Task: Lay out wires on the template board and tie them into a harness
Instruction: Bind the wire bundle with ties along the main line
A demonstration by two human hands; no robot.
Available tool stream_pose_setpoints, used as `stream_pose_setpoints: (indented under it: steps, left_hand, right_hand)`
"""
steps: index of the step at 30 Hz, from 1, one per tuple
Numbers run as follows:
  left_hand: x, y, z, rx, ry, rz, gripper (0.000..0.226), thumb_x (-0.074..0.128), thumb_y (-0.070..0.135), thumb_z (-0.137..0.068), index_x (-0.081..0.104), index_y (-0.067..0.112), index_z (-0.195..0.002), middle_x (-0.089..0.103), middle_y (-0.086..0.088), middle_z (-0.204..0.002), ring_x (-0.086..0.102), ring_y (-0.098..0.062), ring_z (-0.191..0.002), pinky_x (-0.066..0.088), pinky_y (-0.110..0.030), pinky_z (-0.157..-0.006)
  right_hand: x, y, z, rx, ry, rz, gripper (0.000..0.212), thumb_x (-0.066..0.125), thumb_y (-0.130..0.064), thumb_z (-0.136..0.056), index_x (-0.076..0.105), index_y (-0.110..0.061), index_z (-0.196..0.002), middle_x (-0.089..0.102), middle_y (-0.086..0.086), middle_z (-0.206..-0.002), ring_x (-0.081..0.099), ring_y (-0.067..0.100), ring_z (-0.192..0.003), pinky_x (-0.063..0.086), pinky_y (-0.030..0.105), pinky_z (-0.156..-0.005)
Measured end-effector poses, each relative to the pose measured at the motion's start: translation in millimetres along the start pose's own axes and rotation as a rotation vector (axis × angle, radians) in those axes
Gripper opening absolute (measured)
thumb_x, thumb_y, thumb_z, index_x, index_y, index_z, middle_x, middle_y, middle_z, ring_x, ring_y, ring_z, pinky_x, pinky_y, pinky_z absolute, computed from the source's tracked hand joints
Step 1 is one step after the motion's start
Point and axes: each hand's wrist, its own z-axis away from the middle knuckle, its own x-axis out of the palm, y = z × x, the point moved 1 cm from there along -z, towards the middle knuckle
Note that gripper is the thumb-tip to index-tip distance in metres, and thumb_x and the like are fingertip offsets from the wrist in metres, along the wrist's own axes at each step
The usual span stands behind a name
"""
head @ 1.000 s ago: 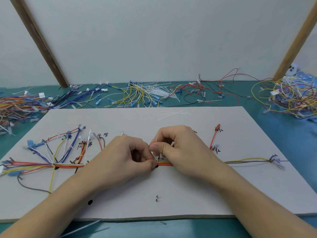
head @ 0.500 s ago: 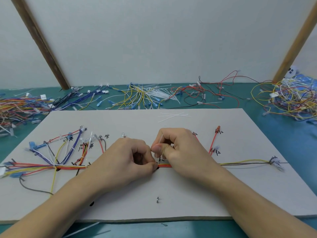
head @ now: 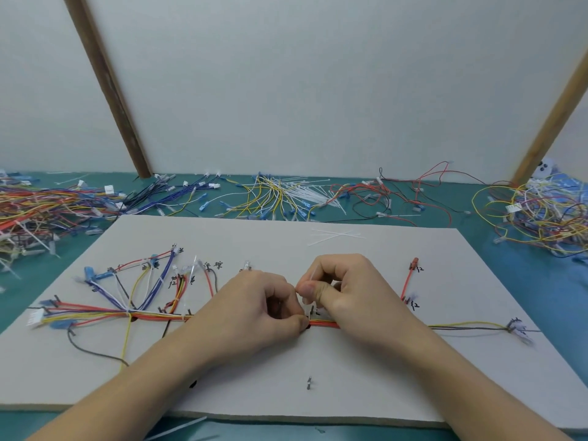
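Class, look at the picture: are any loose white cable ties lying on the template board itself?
Yes: a few loose white cable ties lie crossed on the template board near its far edge.

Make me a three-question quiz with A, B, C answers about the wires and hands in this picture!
1. Where do the spare white ties lie?
A. on the board's far part
B. on the floor
C. in a box

2. What colour is the table around the board?
A. pink
B. teal
C. black

3. What is the right hand doing?
A. lying flat
B. waving
C. pinching a white tie

Answers: A, they lie beyond the hands; B, teal shows on every side; C, thumb and fingers curl round the tie above the wire bundle, beside the left hand.
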Motion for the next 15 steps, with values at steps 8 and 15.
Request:
stream_pose_setpoints:
  steps: [8, 15]
  left_hand:
    - [-1, 0, 0, 0.023, 0.019, -0.051, 0.007, 0.077, 0.032, -0.084, 0.074, 0.027, -0.08, 0.071, 0.013, -0.078, 0.06, -0.007, -0.067, 0.046, -0.018, -0.061]
    - [-1, 0, -1, 0.022, 0.009, -0.057, 0.005, 0.075, 0.031, -0.086, 0.072, 0.028, -0.082, 0.07, 0.013, -0.075, 0.06, -0.006, -0.066, 0.045, -0.02, -0.062]
  right_hand:
    - [-45, -11, -23, 0.085, 0.184, -0.024, 0.013, 0.07, -0.017, -0.096, 0.074, -0.013, -0.084, 0.075, 0.001, -0.075, 0.061, 0.004, -0.061, 0.051, 0.022, -0.057]
    - [-66, 20, -76, 0.195, -0.019, 0.521, 0.014, 0.069, -0.02, -0.095, 0.077, -0.03, -0.099, 0.072, -0.005, -0.091, 0.065, 0.01, -0.08, 0.051, 0.026, -0.071]
